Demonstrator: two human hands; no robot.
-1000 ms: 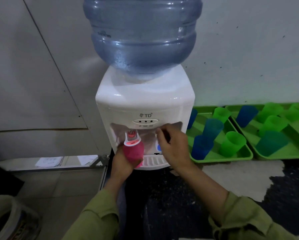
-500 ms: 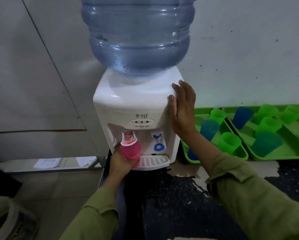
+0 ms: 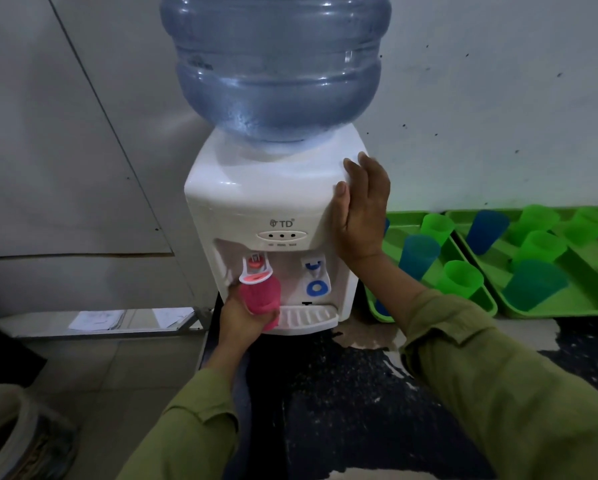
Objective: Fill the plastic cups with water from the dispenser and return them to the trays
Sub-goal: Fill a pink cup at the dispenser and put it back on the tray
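A white water dispenser (image 3: 266, 188) carries a big blue bottle (image 3: 276, 67). My left hand (image 3: 245, 317) grips a pink cup (image 3: 261, 296) and holds its rim against the red tap's lever (image 3: 256, 266). The blue tap (image 3: 314, 266) to the right is untouched. My right hand (image 3: 363, 209) lies flat with straight fingers against the dispenser's right side near the top corner. Two green trays (image 3: 477, 296) (image 3: 588, 306) to the right hold several green and blue cups, such as a green one (image 3: 460, 278) and a blue one (image 3: 418, 251).
The dispenser stands on a dark speckled counter (image 3: 342, 393) with a worn pale patch by its base. A white wall runs behind. Left and lower are a metal ledge with papers (image 3: 96, 320) and a pale bucket (image 3: 16, 434) on the floor.
One second ago my right hand was at the taps. It then moved up to the dispenser's right side and stays flat there. The left hand keeps the pink cup under the red tap.
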